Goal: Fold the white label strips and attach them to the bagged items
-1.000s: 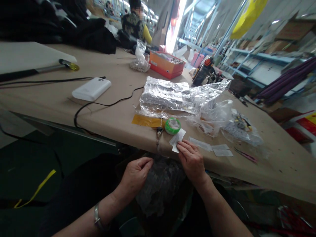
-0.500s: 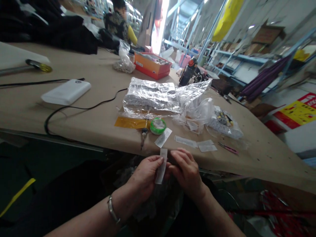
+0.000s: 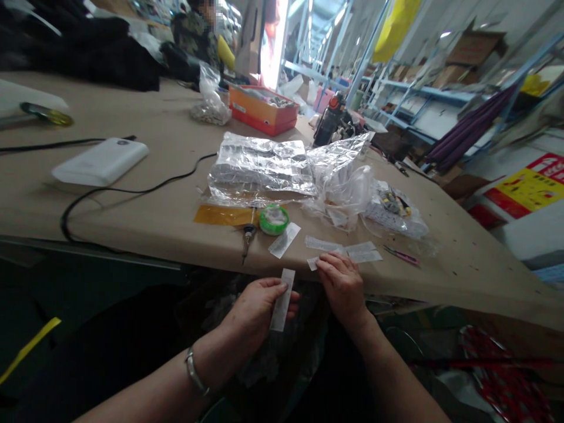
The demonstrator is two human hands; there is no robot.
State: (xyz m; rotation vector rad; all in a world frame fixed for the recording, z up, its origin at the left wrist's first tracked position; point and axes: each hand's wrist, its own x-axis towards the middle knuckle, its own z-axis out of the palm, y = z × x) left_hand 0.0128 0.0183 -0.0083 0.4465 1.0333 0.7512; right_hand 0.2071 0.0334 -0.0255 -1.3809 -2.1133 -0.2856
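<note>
My left hand pinches a narrow whitish strip between thumb and fingers, below the table's front edge. My right hand is at the edge, its fingertips together on a small whitish piece that sticks out to their left. Just beyond those fingers lie two more pale strips, a long one and a wider one. Another pale strip rests beside a green-rimmed round tin. Left of the tin, a soldering iron points toward the edge.
Clear plastic wrapping covers the middle of the table. Pink-handled snips lie at right, near a bag of small parts. A white power bank, a black cable and an orange box are farther off.
My right hand has moved from beside the left hand up to the table edge, where a small whitish piece now shows at its fingertips. The left hand keeps its strip. The view has shifted slightly.
</note>
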